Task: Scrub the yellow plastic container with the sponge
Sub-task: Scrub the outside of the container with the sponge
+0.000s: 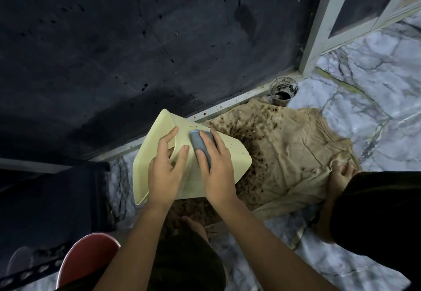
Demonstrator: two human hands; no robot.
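Observation:
The pale yellow plastic container [230,154] is tipped on its side above the floor, its outer wall dotted with small brown specks. My left hand [165,172] grips its rim, thumb outside and fingers curled over the edge. My right hand [217,172] presses a grey-blue sponge [200,142] flat against the container's outer wall, fingers spread over the sponge. Part of the sponge is hidden under my fingers.
A beige cloth [296,151] stained with brown spots lies on the marble floor [376,99] under the container. A dirty glass [283,91] stands by the dark wall. My bare feet [340,176] rest on the cloth. A red bucket rim [88,258] sits at lower left.

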